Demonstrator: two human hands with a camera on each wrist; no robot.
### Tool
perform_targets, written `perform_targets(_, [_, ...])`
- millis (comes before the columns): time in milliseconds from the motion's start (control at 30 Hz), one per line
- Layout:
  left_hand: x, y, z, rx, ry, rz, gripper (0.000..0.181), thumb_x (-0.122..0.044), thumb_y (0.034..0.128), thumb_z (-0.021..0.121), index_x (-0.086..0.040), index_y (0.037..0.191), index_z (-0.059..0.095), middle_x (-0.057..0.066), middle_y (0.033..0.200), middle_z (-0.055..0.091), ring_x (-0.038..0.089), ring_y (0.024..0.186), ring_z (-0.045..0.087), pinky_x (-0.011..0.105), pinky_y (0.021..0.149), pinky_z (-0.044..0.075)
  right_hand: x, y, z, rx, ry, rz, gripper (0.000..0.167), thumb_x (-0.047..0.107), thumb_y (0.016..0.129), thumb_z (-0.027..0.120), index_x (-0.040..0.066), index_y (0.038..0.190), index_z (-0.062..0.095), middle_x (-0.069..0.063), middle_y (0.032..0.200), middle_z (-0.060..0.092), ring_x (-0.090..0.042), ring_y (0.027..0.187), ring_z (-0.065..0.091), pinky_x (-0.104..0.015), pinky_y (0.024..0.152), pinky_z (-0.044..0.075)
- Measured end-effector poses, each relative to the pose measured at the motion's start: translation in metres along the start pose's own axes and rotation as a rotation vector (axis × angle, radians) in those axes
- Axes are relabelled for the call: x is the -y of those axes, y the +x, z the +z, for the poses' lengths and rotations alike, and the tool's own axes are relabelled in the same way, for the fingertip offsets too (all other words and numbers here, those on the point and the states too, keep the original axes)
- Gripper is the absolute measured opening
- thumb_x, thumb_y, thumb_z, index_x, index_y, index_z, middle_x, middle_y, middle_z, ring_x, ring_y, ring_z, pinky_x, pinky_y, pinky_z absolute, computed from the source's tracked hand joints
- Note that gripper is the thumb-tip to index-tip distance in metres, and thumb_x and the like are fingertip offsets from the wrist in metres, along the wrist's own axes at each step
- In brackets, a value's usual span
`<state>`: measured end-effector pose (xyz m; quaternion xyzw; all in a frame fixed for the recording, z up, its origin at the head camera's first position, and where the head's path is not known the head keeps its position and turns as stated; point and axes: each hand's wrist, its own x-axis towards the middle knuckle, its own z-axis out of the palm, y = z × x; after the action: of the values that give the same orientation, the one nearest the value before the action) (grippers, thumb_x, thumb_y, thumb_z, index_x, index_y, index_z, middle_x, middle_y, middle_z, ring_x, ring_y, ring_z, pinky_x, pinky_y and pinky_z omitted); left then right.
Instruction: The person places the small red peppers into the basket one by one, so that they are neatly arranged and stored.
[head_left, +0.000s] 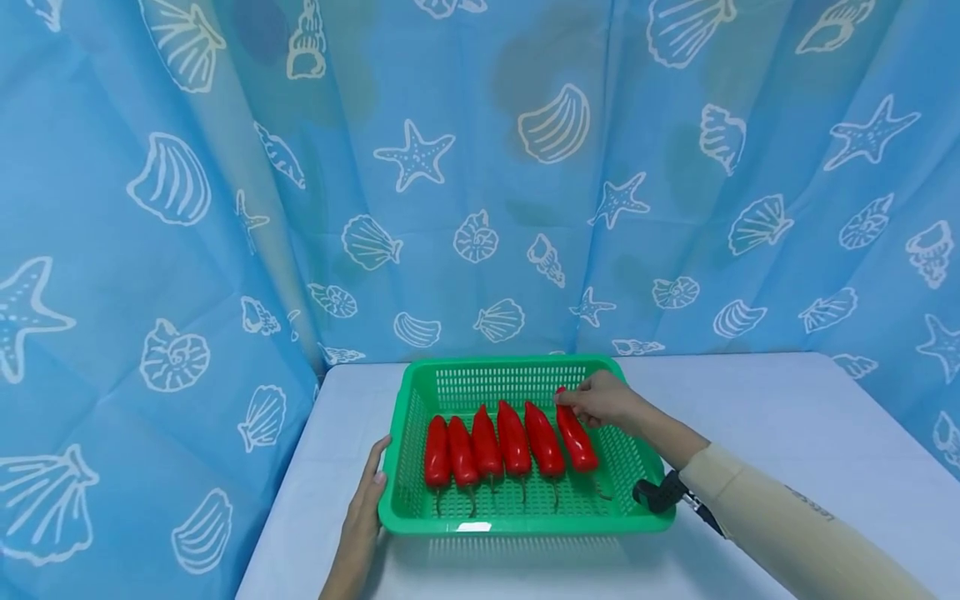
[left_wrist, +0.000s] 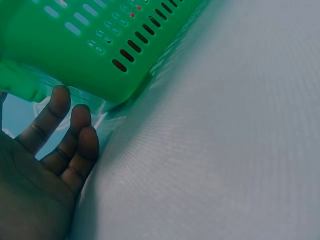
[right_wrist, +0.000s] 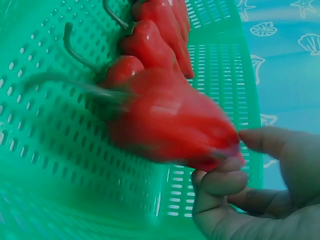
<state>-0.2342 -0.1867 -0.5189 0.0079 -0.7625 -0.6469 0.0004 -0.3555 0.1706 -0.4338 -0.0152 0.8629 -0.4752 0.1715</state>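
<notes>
Several long red peppers point(head_left: 512, 440) lie side by side in a green plastic basket point(head_left: 517, 525), stems toward the near side. My right hand point(head_left: 606, 398) pinches the rightmost red pepper point(head_left: 576, 442) by its pointed tip, between thumb and fingers. In the right wrist view that pepper point(right_wrist: 165, 117) is blurred, its green stem pointing away from the hand. At the basket's left rim rests my left hand point(head_left: 363, 504). The left wrist view shows this hand point(left_wrist: 47, 155) with its fingers fairly straight beside the basket's outer wall point(left_wrist: 100, 55); its thumb is mostly out of that view.
The basket stands on a table with a white cover point(head_left: 750, 417). Behind and to the left hangs a blue curtain point(head_left: 480, 183) printed with shells and starfish. A black wrist camera point(head_left: 660, 492) sits under the right forearm, close to the basket's right rim.
</notes>
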Motion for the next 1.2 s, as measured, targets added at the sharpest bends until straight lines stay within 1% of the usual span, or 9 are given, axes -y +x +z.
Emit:
perform_targets(100, [0.001,0.002,0.001,-0.002,0.000,0.012,0.059,-0.055,0.1059,0.029,-0.029,0.158,0.026,0.009,0.162,0.023,0.032,0.142,0.031,0.057,0.109,0.031,0.001,0.000,-0.001,-0.004,-0.071,-0.010,0.045,0.028,0.101,0.062,0.009,0.060,0.056,-0.001,0.053,0.045,-0.012,0.048,0.037,-0.031,0.055,0.038])
perform_targets(200, [0.001,0.002,0.001,0.003,-0.002,0.013,0.059,-0.056,0.1057,0.029,-0.030,0.158,0.026,0.008,0.162,0.023,0.031,0.141,0.033,0.056,0.108,0.031,0.004,-0.002,-0.001,-0.018,-0.109,-0.001,0.044,0.030,0.101,0.061,0.007,0.063,0.060,-0.001,0.054,0.047,-0.012,0.048,0.039,-0.032,0.058,0.042])
perform_targets(433, [0.002,0.002,-0.001,-0.004,-0.004,0.040,0.057,-0.053,0.1066,0.028,-0.029,0.158,0.027,0.008,0.162,0.023,0.031,0.142,0.029,0.058,0.110,0.027,0.017,-0.013,-0.009,-0.021,-0.144,-0.056,0.033,0.028,0.103,0.056,0.003,0.087,0.070,-0.006,0.070,0.056,-0.018,0.058,0.049,-0.037,0.063,0.048])
perform_targets(567, [0.002,0.003,-0.003,-0.009,-0.006,0.053,0.057,-0.053,0.1065,0.028,-0.028,0.158,0.027,0.008,0.163,0.022,0.032,0.144,0.026,0.061,0.111,0.023,0.021,-0.022,-0.013,-0.026,-0.163,-0.088,0.034,0.030,0.102,0.057,0.000,0.108,0.072,-0.010,0.086,0.064,-0.020,0.064,0.053,-0.039,0.064,0.050])
perform_targets(667, [0.001,0.004,-0.003,-0.014,-0.005,0.055,0.058,-0.054,0.1062,0.028,-0.027,0.158,0.027,0.009,0.163,0.022,0.033,0.144,0.026,0.061,0.111,0.023,0.020,-0.027,-0.016,-0.028,-0.159,-0.112,0.037,0.030,0.102,0.057,-0.001,0.116,0.070,-0.010,0.094,0.066,-0.022,0.069,0.057,-0.041,0.067,0.052])
perform_targets(900, [0.003,0.006,-0.003,-0.014,0.003,0.063,0.059,-0.053,0.1065,0.026,-0.026,0.159,0.026,0.010,0.163,0.020,0.035,0.146,0.022,0.064,0.112,0.019,0.017,-0.040,-0.022,-0.038,-0.149,-0.147,0.038,0.032,0.101,0.057,0.000,0.117,0.070,-0.007,0.095,0.066,-0.029,0.082,0.061,-0.043,0.073,0.053])
perform_targets(1067, [0.005,0.009,-0.004,0.008,-0.010,0.062,0.059,-0.054,0.1067,0.021,-0.028,0.159,0.025,0.008,0.163,0.020,0.033,0.147,0.019,0.067,0.113,0.014,0.014,-0.052,-0.025,-0.053,-0.134,-0.196,0.037,0.034,0.101,0.058,0.002,0.118,0.070,-0.006,0.097,0.068,-0.027,0.084,0.061,-0.044,0.077,0.054])
perform_targets(1100, [0.005,0.009,-0.004,0.010,-0.008,0.059,0.059,-0.055,0.1065,0.019,-0.028,0.159,0.025,0.010,0.160,0.028,0.032,0.145,0.024,0.066,0.112,0.016,0.014,-0.055,-0.026,-0.056,-0.132,-0.207,0.037,0.033,0.101,0.058,0.003,0.118,0.070,-0.006,0.097,0.068,-0.026,0.084,0.061,-0.044,0.078,0.054])
perform_targets(1200, [0.005,0.009,-0.009,-0.002,-0.010,0.036,0.060,-0.056,0.1065,0.018,-0.029,0.160,0.022,0.015,0.133,0.053,0.030,0.125,0.048,0.055,0.105,0.036,0.010,-0.063,-0.028,-0.071,-0.133,-0.225,0.037,0.035,0.101,0.058,0.004,0.120,0.069,-0.005,0.097,0.068,-0.027,0.087,0.061,-0.042,0.077,0.053])
